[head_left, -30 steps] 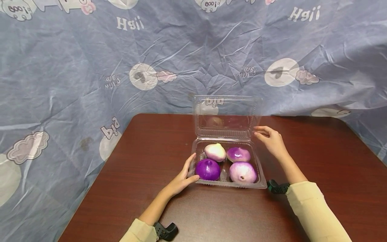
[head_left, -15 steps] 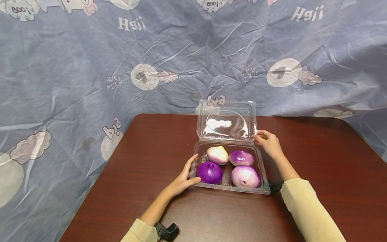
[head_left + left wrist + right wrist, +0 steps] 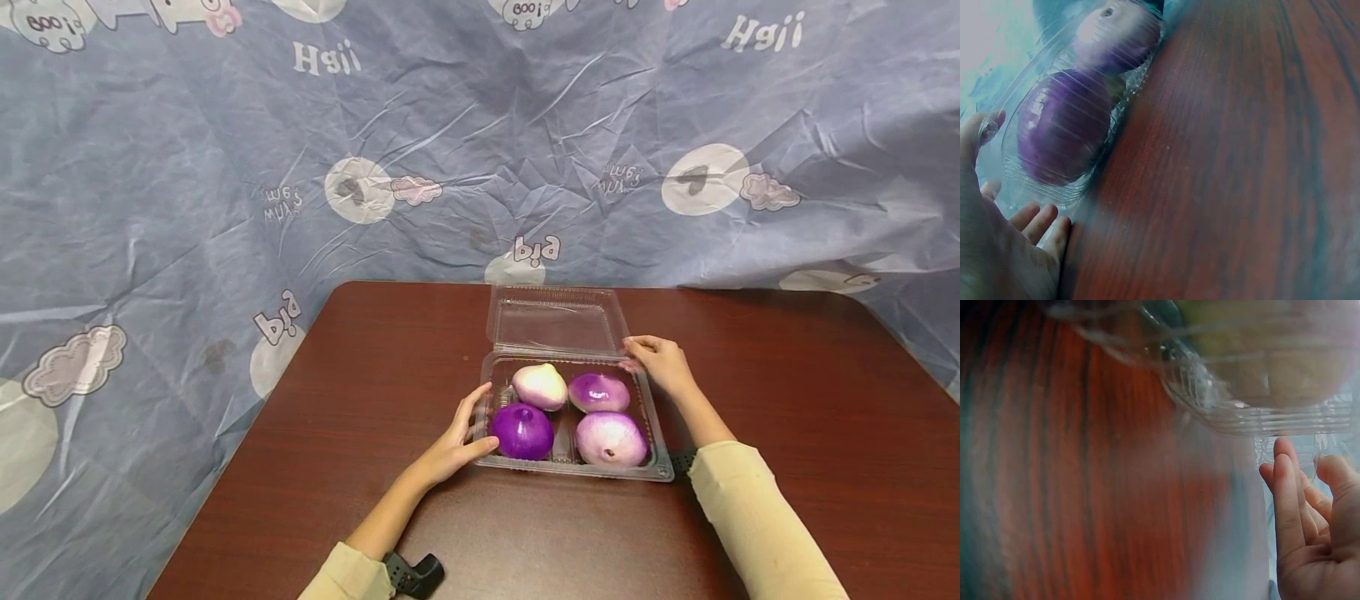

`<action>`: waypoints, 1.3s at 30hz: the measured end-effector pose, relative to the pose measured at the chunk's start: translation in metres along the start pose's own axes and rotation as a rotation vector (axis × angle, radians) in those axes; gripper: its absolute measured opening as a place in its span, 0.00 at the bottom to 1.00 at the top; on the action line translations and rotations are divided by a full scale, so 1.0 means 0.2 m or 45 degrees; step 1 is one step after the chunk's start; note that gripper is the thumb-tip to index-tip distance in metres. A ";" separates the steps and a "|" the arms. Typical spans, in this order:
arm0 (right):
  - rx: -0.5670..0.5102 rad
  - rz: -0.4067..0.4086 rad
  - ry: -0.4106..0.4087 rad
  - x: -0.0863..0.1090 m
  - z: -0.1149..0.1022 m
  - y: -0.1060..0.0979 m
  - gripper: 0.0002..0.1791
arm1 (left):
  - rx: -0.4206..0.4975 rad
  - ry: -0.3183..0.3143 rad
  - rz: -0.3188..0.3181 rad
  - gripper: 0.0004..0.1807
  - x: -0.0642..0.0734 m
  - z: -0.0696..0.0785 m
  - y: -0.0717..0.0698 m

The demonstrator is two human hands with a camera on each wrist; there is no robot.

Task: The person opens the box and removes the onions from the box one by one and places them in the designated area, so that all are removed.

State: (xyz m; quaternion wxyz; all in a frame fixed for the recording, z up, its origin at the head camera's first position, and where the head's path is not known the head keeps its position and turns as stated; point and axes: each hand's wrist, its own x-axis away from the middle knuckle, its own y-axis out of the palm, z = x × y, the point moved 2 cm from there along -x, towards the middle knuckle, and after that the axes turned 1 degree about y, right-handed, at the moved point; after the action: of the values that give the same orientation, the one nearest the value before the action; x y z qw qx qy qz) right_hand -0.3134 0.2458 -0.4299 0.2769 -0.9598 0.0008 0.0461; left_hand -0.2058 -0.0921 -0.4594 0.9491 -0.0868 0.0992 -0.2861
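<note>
A clear plastic clamshell box (image 3: 585, 472) stands on the table with its lid (image 3: 555, 321) folded back behind it. Inside are several onions: a deep purple one (image 3: 522, 432) at front left, a pale purple one (image 3: 611, 439) at front right, a whitish one (image 3: 540, 387) and a purple one (image 3: 599, 392) behind. My left hand (image 3: 450, 446) holds the box's front left corner, thumb on the rim and fingers along the side. With thumb and fingertips, my right hand (image 3: 666, 367) pinches the lid's right edge near the hinge. In the right wrist view, the right hand's other fingers (image 3: 1288, 506) extend below the box wall.
The box sits mid-table on a dark reddish-brown wooden table (image 3: 360, 375). A blue-grey printed cloth (image 3: 450, 125) hangs behind the table's far edge. Each wrist wears a dark strap, the left strap (image 3: 415, 575) near the front edge.
The lid has swung back and down from standing upright to lying low behind the box. My right hand has moved slightly down with it; the left hand has stayed at the corner.
</note>
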 end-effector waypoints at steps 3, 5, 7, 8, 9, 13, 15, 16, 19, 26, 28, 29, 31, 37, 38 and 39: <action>0.055 0.027 0.011 0.00 0.00 0.00 0.25 | 0.002 -0.011 -0.006 0.42 0.01 0.05 0.00; 0.046 0.031 0.011 0.01 0.00 0.00 0.25 | 0.000 -0.014 -0.009 0.41 0.01 0.09 0.00; -0.036 0.017 0.018 0.01 -0.01 0.00 0.25 | -0.006 -0.018 -0.009 0.41 0.02 0.13 0.01; -0.091 0.004 0.023 0.01 -0.01 0.01 0.26 | -0.011 -0.020 -0.009 0.40 0.02 0.14 0.01; -0.143 -0.010 0.029 0.01 -0.02 0.01 0.26 | -0.014 -0.024 -0.009 0.40 0.02 0.15 0.01; -0.293 -0.074 0.063 0.03 -0.04 0.00 0.29 | -0.024 -0.030 -0.004 0.41 0.03 0.15 0.01; -0.280 -0.095 0.075 0.03 -0.05 -0.01 0.29 | -0.026 -0.033 -0.001 0.40 0.03 0.15 0.02; -0.249 -0.101 0.078 0.04 -0.05 -0.02 0.29 | -0.028 -0.033 -0.001 0.40 0.03 0.15 0.02; -0.124 -0.102 0.070 0.05 -0.07 -0.04 0.28 | -0.033 -0.005 0.008 0.40 0.02 0.10 0.01; 0.030 -0.059 -0.030 0.10 -0.10 -0.11 0.28 | -0.035 0.037 0.003 0.42 0.00 -0.01 0.01; 0.085 -0.019 -0.056 0.12 -0.11 -0.13 0.28 | -0.036 0.035 -0.005 0.42 0.00 -0.01 0.01; 0.120 0.004 -0.068 0.14 -0.12 -0.13 0.28 | -0.038 0.037 -0.009 0.42 0.00 -0.01 0.01; 0.165 0.050 -0.089 0.16 -0.14 -0.14 0.27 | -0.036 0.031 -0.008 0.42 0.00 -0.01 0.01; 0.252 0.134 -0.160 0.25 -0.24 -0.16 0.25 | -0.040 0.025 0.002 0.42 0.00 -0.01 0.01; 0.257 0.139 -0.180 0.26 -0.26 -0.16 0.25 | -0.042 0.027 0.002 0.42 0.00 -0.01 0.01; 0.266 0.148 -0.201 0.28 -0.27 -0.15 0.25 | -0.043 0.030 0.004 0.42 0.00 -0.01 0.01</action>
State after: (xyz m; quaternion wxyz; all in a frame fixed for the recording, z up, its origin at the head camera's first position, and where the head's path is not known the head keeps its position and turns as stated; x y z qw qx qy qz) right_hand -0.2525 0.2440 -0.3724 0.3715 -0.9174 0.0393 0.1370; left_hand -0.2052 -0.0904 -0.4617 0.9467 -0.0993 0.1152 -0.2841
